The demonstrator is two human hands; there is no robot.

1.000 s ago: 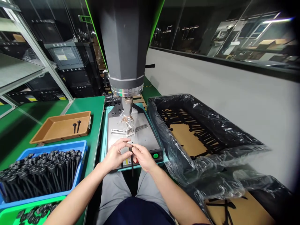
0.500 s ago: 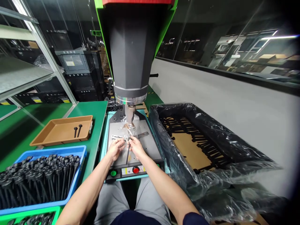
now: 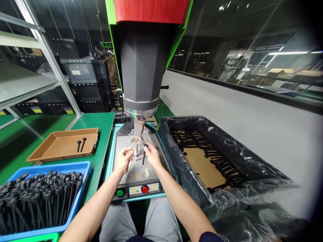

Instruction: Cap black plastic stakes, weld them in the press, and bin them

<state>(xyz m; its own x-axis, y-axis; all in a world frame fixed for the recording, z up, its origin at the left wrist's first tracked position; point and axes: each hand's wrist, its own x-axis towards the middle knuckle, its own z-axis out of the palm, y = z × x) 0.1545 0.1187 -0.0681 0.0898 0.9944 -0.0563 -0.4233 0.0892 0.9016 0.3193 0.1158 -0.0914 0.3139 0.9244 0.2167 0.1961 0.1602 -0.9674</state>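
Observation:
Both my hands are on the grey machine plate (image 3: 131, 173) under the press head (image 3: 140, 67). My right hand (image 3: 151, 155) pinches a thin black pin part (image 3: 143, 156) by its head, just right of the small metal fixture (image 3: 137, 145) below the press tip. My left hand (image 3: 123, 159) has its fingers curled at the fixture's left side, touching a small metal clamp; what it holds, if anything, is too small to name.
A green button (image 3: 119, 193) and a red button (image 3: 144, 189) sit on the machine's front edge. A brown tray (image 3: 58, 148) holds two black pins. A blue bin (image 3: 83, 168) is packed with several black pins. A black-bag-lined box (image 3: 227, 158) stands on the right.
Both hands moved forward from the front edge of the plate to the fixture under the press tip, carrying the black pin. The view tilted upward.

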